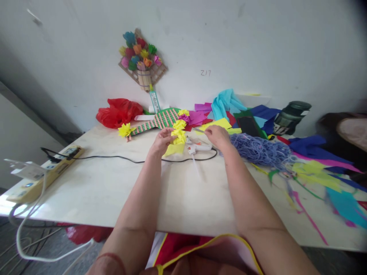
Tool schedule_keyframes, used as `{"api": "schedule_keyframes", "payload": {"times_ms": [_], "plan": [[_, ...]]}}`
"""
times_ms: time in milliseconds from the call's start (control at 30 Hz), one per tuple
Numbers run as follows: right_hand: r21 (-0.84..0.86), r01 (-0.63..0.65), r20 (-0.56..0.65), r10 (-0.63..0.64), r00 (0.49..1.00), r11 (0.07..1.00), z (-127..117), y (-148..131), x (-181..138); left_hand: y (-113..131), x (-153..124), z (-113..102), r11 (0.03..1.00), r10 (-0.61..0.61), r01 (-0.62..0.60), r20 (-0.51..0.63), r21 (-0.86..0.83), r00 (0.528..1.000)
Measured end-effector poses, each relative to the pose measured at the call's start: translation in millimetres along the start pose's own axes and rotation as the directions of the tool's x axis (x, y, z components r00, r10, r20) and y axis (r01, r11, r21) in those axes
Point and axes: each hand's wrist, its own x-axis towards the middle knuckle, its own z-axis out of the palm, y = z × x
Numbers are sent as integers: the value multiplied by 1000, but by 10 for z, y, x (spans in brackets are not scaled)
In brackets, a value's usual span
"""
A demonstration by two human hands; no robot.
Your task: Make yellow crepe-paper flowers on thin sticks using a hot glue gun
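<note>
Pinching a yellow paper flower (179,135) with the left hand (163,142), clamped between thumb and fingertips, at ten o'clock from the white glue gun (201,147), hub of the dial, with twelve at the wall! And over at two o'clock, closed firmly in the right hand (217,136), a thin metal tool (198,131), pointing towards nine, near the flower. Cannot tell its exact kind; too small here.

Just below the flower, at nine, a yellow paper piece (175,150) on the pale table (186,202). Out at ten-thirty, lying flat, a green guitar-shaped craft (166,118) striped in pink, with a yellow bloom (125,130) at its nine-o'clock end. Past that, at ten, a red plastic bag (119,112). Up on the wall at eleven, a hanging of many-coloured flowers (140,57).

Round at one, crumpled turquoise paper (226,104)! At three, a heap of bluish-purple strings (260,149), and between two and three, a dark green bottle (291,117). Right across to nine, a power strip (56,166), with a black cord (114,156) snaking in from beside the glue gun.
</note>
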Motion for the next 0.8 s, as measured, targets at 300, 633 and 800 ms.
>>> {"api": "schedule_keyframes", "payload": {"times_ms": [300, 633, 800], "plan": [[630, 240, -61, -262, 963, 738, -152, -457, -22, 11, -31, 71, 995, -21, 8, 133, 96, 991], [540, 294, -28, -332, 943, 789, -148, -493, -54, -25, -18, 27, 990, -39, 12, 189, 143, 981], [499, 310, -57, -326, 943, 809, -103, -507, -41, -33, -12, 25, 989, -38, 9, 197, 146, 980]]}}
